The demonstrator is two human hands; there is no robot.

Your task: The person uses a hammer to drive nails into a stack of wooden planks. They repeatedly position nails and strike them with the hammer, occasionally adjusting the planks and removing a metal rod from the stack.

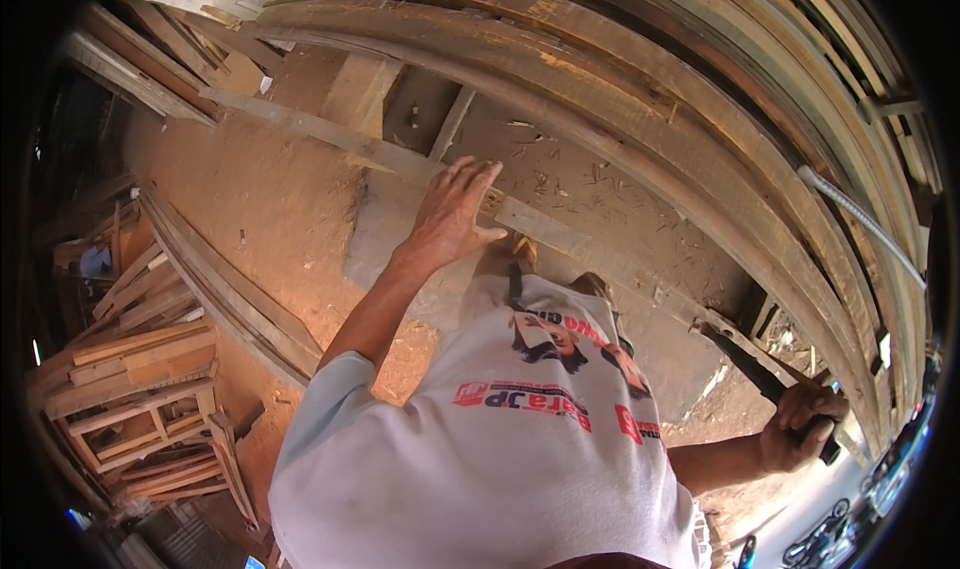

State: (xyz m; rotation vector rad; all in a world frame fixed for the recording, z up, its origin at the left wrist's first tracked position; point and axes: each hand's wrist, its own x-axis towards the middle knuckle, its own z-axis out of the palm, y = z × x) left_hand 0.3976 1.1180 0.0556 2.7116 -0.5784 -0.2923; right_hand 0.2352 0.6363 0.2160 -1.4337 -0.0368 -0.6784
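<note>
My left hand (455, 214) is open, its fingers spread and its thumb apart, over the middle of a long narrow plank (590, 259). I cannot tell whether its fingertips touch the wood. My right hand (803, 424) is closed round the grip of a long black hammer-like tool (755, 369), off to the right. The tool's dark far end lies close to the plank's right part, and its exact shape is hard to make out. Beside the plank, below my left hand, part of my foot in a yellow-strapped sandal (525, 249) shows.
Long weathered boards (600, 99) are stacked across the far side and right. Wooden frames and offcuts (150, 409) pile up at left, near leaning long boards (225, 279). Splinters (600, 174) litter the floor beyond the plank. A pale metal bar (860, 219) crosses the right-hand stack.
</note>
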